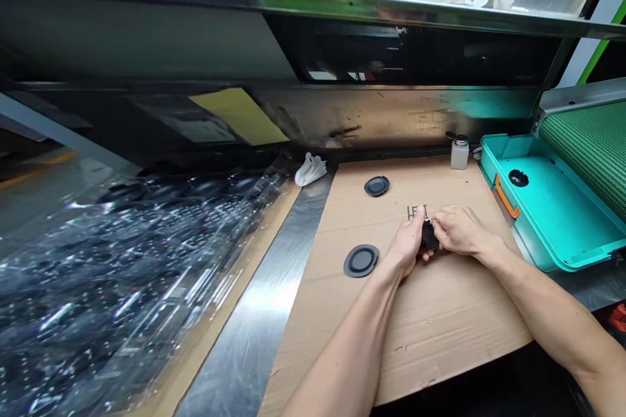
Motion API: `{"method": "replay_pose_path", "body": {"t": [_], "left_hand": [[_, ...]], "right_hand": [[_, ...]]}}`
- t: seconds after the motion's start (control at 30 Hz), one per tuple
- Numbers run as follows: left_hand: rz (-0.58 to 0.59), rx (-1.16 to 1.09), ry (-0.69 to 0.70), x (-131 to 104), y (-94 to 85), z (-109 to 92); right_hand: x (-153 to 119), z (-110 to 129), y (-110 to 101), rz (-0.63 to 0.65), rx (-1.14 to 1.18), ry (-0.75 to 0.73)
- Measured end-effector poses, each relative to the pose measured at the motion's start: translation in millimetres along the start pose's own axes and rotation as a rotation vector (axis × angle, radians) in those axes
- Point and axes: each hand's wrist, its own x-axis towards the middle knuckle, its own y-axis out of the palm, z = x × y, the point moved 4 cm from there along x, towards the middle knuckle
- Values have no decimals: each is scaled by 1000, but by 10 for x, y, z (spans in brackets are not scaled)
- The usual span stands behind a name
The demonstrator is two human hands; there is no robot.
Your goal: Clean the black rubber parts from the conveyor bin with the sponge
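My left hand (409, 242) is closed around a small black plastic part (430, 235), held just over the cardboard sheet (440, 332). From the other side my right hand (460, 229) pinches the edge of this same part. Fingers cover much of it, so its full shape is hidden. Two dark round plastic covers lie flat on the cardboard: one cover (360, 261) left of my left hand, another cover (376, 186) farther back. Marker lettering (417, 212) shows on the cardboard just beyond my hands.
A teal tray (562, 208) at right holds a black round part (518, 178). Beside it stands a small bottle (460, 152). Clear plastic trays (137, 273) with dark parts lie at left. A crumpled white item (310, 169) sits near the back. A metal shelf edge (313, 3) crosses overhead.
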Motion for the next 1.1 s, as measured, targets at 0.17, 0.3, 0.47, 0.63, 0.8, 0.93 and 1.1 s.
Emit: {"method": "replay_pose_path", "body": {"t": [0.17,0.3,0.47,0.63,0.8,0.93,1.1], "left_hand": [[-25,11,26,39,-7,38],[-44,38,37,47,-15,51],[-58,40,57,39,-12,39],[-73,59,62,35,-18,24],[-59,81,59,24,0,34],[8,8,2,-4,-14,-20],[138,-429,-262,-52,-75,-133]], "right_hand": [[2,8,1,-34,-25,3],[-2,8,26,10,-29,34],[-11,22,17,-51,-2,11],[-2,7,37,-21,-6,30],[-12,25,6,-63,6,35],[-24,-8,-8,-53,93,106],[-24,-160,-155,-431,458,177]]}}
